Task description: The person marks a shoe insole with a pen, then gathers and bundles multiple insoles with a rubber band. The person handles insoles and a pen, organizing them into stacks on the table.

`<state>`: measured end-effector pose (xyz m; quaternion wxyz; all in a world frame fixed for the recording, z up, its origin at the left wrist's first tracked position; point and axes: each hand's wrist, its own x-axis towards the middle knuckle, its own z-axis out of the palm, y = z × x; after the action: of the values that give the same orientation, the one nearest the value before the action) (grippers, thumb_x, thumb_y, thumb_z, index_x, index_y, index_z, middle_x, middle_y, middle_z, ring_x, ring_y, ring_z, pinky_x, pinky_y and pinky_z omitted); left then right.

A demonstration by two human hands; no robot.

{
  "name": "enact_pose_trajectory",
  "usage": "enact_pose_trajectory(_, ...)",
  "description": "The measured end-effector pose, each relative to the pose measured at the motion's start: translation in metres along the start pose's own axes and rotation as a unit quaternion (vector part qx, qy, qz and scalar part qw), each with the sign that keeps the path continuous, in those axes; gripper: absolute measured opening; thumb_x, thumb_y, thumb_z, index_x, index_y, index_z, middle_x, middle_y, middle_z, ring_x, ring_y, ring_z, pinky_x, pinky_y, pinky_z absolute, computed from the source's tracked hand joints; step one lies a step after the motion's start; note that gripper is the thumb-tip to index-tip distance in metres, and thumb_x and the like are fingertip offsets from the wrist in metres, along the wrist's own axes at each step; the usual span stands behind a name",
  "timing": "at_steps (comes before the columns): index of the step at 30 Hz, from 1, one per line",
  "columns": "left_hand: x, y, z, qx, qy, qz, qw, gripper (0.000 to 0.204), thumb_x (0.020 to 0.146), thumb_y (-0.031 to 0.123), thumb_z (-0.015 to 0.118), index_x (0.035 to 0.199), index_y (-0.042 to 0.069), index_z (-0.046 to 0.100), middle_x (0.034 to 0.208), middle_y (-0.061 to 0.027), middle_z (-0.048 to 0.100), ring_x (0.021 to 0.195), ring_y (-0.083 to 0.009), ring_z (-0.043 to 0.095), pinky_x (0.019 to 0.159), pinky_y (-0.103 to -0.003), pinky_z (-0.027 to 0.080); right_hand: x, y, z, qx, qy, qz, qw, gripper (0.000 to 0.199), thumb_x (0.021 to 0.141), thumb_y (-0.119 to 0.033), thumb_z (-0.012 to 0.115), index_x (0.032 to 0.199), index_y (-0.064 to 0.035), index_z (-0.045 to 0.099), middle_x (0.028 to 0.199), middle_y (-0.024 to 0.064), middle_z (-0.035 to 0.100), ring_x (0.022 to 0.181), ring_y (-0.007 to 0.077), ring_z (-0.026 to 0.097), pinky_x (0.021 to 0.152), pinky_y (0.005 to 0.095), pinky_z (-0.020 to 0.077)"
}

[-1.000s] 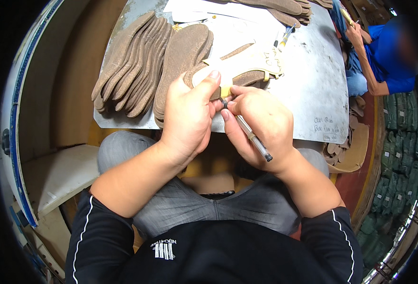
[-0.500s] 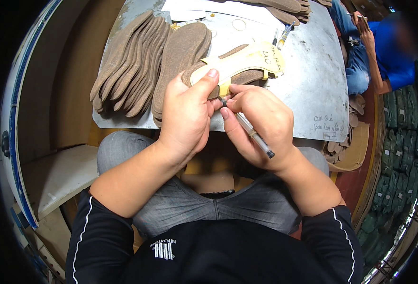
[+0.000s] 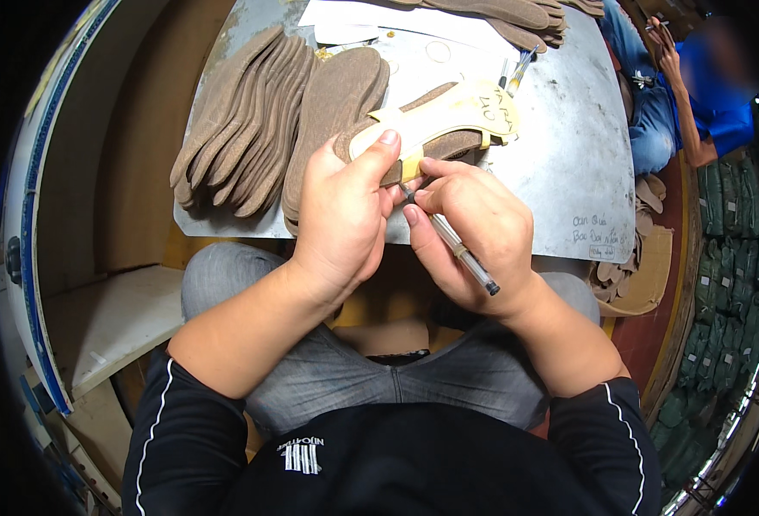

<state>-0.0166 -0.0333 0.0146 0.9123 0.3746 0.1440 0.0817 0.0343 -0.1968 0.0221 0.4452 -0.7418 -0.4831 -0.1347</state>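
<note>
1. Your left hand (image 3: 345, 206) is closed around the near end of a brown, fibrous, foot-shaped sole (image 3: 452, 143), thumb pressed on top; its fingers underneath are mostly hidden.
2. On that sole lies a pale yellow, flat, foot-shaped template (image 3: 448, 112) with folded side tabs. Both are over the near part of the grey metal bench (image 3: 568, 172); you cannot tell whether the far end rests on it.
3. Your right hand (image 3: 478, 215) pinches a slim, clear-barrelled pen (image 3: 459, 250), its tip at the sole's edge beside a tab.
4. The template already sits on the sole, so the pen work seems under way; any mark made is too small to tell. Leaning brown soles (image 3: 237, 129) stand to the left, outside your grip.
5. Compared with a second ago, your grips look unchanged, glare on the template is weaker, and the blue-shirted co-worker's hand (image 3: 661, 39) is higher.
</note>
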Motion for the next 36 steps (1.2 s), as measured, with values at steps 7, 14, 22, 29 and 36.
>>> enact_pose_trajectory(7, 0.000, 0.001, -0.002, 0.005, -0.008, -0.013, 1.000, 0.030, 0.121, 0.015, 0.061, 0.141, -0.005, 0.071, 0.132, -0.0152, 0.081, 0.114, -0.0202, 0.080, 0.094, -0.033, 0.065, -0.001, 0.002, 0.002, -0.006, 0.009, -0.005, 1.000, 0.012, 0.092, 0.000, 0.085, 0.099, 0.0004, 0.075, 0.092, 0.0144, 0.076, 0.090, 0.0414, 0.080, 0.095, 0.0497, 0.0694)
enact_pose_trajectory(14, 0.002, 0.000, -0.004, 0.013, 0.006, -0.017, 1.000, 0.030, 0.120, 0.016, 0.063, 0.142, -0.004, 0.070, 0.133, -0.0154, 0.080, 0.117, -0.0214, 0.079, 0.096, -0.036, 0.064, -0.002, 0.001, -0.001, -0.008, 0.005, 0.004, 1.000, 0.012, 0.093, 0.002, 0.085, 0.099, 0.0019, 0.075, 0.094, 0.0161, 0.079, 0.092, 0.0406, 0.083, 0.094, 0.0500, 0.0690)
enact_pose_trajectory(22, 0.003, 0.001, -0.006, 0.029, 0.035, -0.032, 0.998, 0.028, 0.119, 0.018, 0.067, 0.142, 0.001, 0.070, 0.131, -0.0113, 0.081, 0.113, -0.0203, 0.079, 0.089, -0.034, 0.064, -0.004, 0.007, 0.002, -0.021, 0.034, -0.002, 0.999, 0.016, 0.094, -0.003, 0.087, 0.104, -0.0003, 0.075, 0.097, 0.0161, 0.079, 0.092, 0.0408, 0.081, 0.087, 0.0488, 0.0666)
enact_pose_trajectory(29, 0.005, 0.007, -0.006, 0.016, 0.019, -0.033, 0.999, 0.033, 0.120, 0.013, 0.062, 0.144, -0.008, 0.068, 0.134, -0.0209, 0.081, 0.116, -0.0284, 0.082, 0.099, -0.043, 0.069, -0.001, 0.004, 0.000, -0.021, 0.059, 0.016, 0.998, 0.020, 0.095, -0.004, 0.087, 0.112, -0.0015, 0.077, 0.103, 0.0153, 0.081, 0.090, 0.0379, 0.081, 0.088, 0.0478, 0.0667)
enact_pose_trajectory(36, 0.013, 0.013, -0.009, -0.030, 0.002, -0.097, 0.995, 0.039, 0.120, 0.011, 0.058, 0.148, -0.015, 0.063, 0.146, -0.0284, 0.075, 0.134, -0.0403, 0.077, 0.114, -0.058, 0.066, 0.002, 0.028, -0.039, -0.195, 0.085, -0.009, 0.977, 0.019, 0.107, -0.015, 0.078, 0.125, -0.0088, 0.082, 0.110, 0.0098, 0.085, 0.128, 0.0439, 0.075, 0.121, 0.0688, 0.0443)
